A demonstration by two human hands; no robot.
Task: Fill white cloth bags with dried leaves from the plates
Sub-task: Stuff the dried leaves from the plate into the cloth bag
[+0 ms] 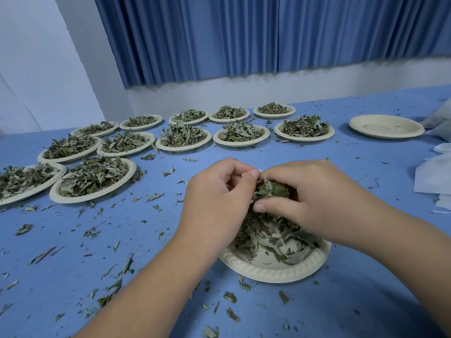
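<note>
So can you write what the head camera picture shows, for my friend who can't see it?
Two bare hands, the left hand and right hand, bunch dried leaves above a paper plate on a blue table. More leaf-filled plates sit behind, one empty plate far right, and crumbs lie scattered everywhere.

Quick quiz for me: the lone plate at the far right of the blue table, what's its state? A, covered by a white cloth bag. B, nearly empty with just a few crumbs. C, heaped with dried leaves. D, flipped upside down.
B: the far-right plate sits upright and shows its bare inside with only a few leaf crumbs, unlike the heaped plates to its left.
</note>
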